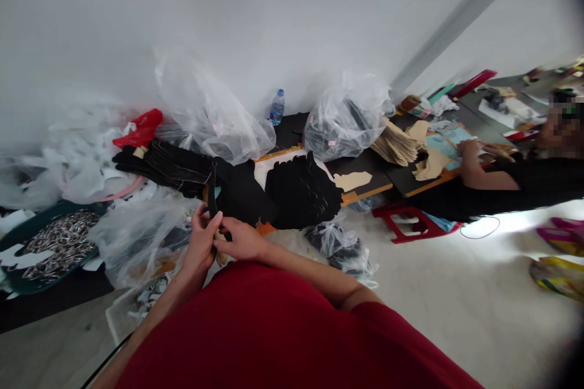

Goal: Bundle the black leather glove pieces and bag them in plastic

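Observation:
Close to my body, my left hand (201, 239) pinches a narrow black strap (212, 187) that stands up from my fingers. My right hand (241, 239) meets it from the right, its fingers closed at the lower end of the strap. A small tan piece hangs below the fingers, partly hidden. Just beyond my hands lies a flat black cut piece (244, 191). To its right is a pile of black cut pieces (301, 191) with loose threads. A bundle of black strips (171, 164) lies to the left.
A green basin (50, 249) of metal rings stands at the left. Clear plastic bags (219, 121), a red bag (141, 127) and a water bottle (277, 108) line the wall. At right, a co-worker's arm (483, 173) reaches over tan pieces (396, 143); a red stool (406, 225) stands below.

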Demonstrator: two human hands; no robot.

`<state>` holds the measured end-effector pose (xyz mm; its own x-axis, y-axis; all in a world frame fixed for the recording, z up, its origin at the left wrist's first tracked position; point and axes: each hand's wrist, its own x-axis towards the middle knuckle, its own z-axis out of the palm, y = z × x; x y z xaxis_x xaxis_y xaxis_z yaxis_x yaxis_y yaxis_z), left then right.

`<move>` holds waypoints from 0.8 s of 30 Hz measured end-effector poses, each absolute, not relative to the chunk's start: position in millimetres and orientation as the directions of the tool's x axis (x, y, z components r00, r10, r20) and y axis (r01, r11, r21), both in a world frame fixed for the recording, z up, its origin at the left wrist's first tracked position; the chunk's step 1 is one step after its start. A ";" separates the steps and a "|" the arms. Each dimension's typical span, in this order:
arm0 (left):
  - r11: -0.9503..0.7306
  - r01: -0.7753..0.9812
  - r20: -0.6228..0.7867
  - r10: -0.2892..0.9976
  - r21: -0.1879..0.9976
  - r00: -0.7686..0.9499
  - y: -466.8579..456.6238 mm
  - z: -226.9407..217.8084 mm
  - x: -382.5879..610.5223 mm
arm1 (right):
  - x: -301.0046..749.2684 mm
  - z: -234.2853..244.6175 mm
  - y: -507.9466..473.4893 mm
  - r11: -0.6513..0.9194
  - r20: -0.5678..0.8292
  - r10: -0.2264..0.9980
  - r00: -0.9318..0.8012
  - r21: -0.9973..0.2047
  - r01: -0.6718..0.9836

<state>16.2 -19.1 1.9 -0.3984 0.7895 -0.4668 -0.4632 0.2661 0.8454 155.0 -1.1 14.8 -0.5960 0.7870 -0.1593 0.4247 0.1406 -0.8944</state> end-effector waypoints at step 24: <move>0.435 -0.151 -0.460 0.857 0.888 -0.233 -14.4 -25.2 37.3 | 226.3 -24.3 2.4 -0.094 -0.257 0.936 -0.240 -0.842 0.531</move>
